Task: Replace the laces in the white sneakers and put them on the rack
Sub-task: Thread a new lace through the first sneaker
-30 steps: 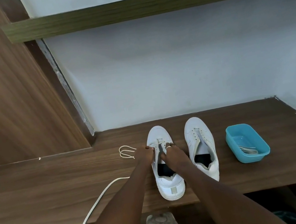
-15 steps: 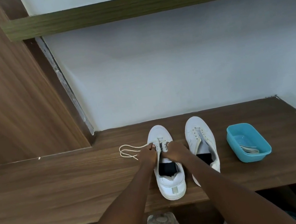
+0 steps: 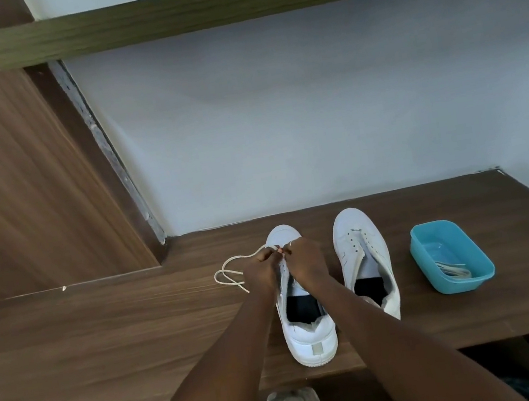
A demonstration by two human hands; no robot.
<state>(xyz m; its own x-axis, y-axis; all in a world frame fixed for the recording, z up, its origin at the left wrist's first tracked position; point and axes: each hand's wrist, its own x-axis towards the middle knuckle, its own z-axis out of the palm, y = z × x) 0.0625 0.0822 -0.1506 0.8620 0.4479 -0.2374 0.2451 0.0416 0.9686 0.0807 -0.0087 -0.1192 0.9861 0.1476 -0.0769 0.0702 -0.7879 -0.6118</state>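
We pinch cream cord lace, left hand and right hand together, at white leather sneaker toe. Slack left of it shortened; threading underway

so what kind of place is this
Most likely a built-in shoe rack or wardrobe nook at home: a long wooden shelf against a plain wall, a second shelf above it, a wood side panel at left, and white sneakers standing on it.

A home storage nook: a wood-laminate ledge against a pale painted wall, cabinet panel at left, shelf above, white sneakers on the ledge.
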